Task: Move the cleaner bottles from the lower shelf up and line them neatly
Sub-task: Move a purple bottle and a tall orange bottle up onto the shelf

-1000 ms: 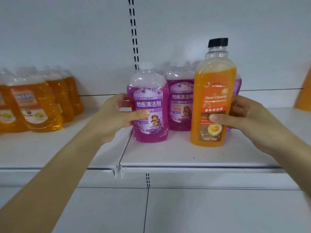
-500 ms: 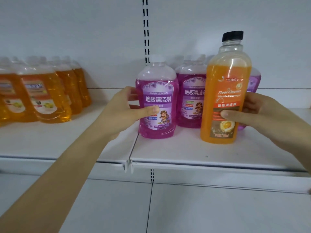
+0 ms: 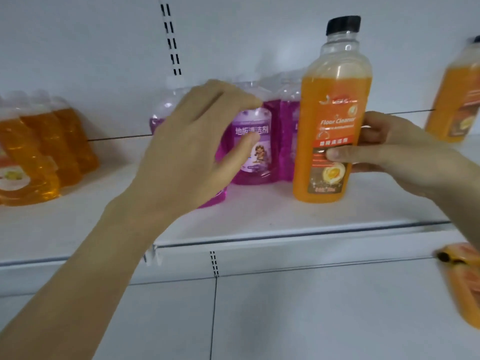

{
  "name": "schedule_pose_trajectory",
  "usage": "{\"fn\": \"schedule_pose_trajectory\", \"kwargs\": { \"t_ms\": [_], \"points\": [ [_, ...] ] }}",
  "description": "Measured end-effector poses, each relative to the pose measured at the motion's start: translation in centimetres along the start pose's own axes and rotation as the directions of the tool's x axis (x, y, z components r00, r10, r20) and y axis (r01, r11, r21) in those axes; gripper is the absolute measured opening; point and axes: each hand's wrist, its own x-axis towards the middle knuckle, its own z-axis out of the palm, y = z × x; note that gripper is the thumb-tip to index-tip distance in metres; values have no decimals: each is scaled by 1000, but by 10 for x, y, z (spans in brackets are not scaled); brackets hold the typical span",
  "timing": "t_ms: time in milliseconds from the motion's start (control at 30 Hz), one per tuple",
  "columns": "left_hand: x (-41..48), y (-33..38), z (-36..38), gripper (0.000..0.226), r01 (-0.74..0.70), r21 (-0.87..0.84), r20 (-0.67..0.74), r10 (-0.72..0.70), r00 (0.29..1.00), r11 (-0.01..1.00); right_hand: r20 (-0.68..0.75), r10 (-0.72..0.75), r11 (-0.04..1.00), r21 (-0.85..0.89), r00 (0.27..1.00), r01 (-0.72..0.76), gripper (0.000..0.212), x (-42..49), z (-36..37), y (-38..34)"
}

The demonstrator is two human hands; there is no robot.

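A tall orange floor cleaner bottle with a black cap stands upright on the white upper shelf. My right hand grips it at the label, thumb across the front. To its left stand purple floor cleaner bottles in a row going back. The front one is mostly hidden behind my left hand; a second and a third stand behind it. My left hand hovers in front of them with fingers spread and relaxed, holding nothing.
Several amber bottles stand in a row at the shelf's left. Another orange bottle stands at the far right. Below the shelf edge at the right, an orange bottle shows on the lower level. A slotted upright runs up the back wall.
My left hand has let go of the front purple bottle and drawn back with fingers spread. The view has shifted left; my right hand still grips the orange bottle.
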Motion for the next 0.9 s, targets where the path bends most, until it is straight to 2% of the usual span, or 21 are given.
{"fn": "schedule_pose_trajectory", "kwargs": {
  "t_ms": [67,167,300,467,567,633,733,900],
  "points": [
    [19,18,17,32,-125,-62,149,133,980,990,-14,-3,1000,-6,1000,3,73,-1,-22,4],
    [46,44,54,35,-210,-125,314,239,919,970,-10,3,999,-44,1000,-4,80,-2,-68,13],
    [86,84,116,44,-224,-180,367,277,888,958,30,15,993,-120,999,-11,79,-1,-144,33],
    [138,132,206,33,-148,-150,464,202,862,978,87,28,987,-159,996,-14,66,11,-245,67],
    [162,164,251,34,-43,-160,532,123,838,986,102,47,987,-157,994,-30,71,24,-299,93],
    [173,182,274,36,-71,-143,569,141,810,987,105,60,987,-157,993,-43,76,36,-328,109],
    [188,202,297,63,-111,-158,598,185,780,981,116,78,988,-138,990,-62,76,55,-360,130],
    [205,214,337,59,-166,-166,657,235,716,972,107,79,990,-128,991,-65,80,86,-391,157]
  ]
}}
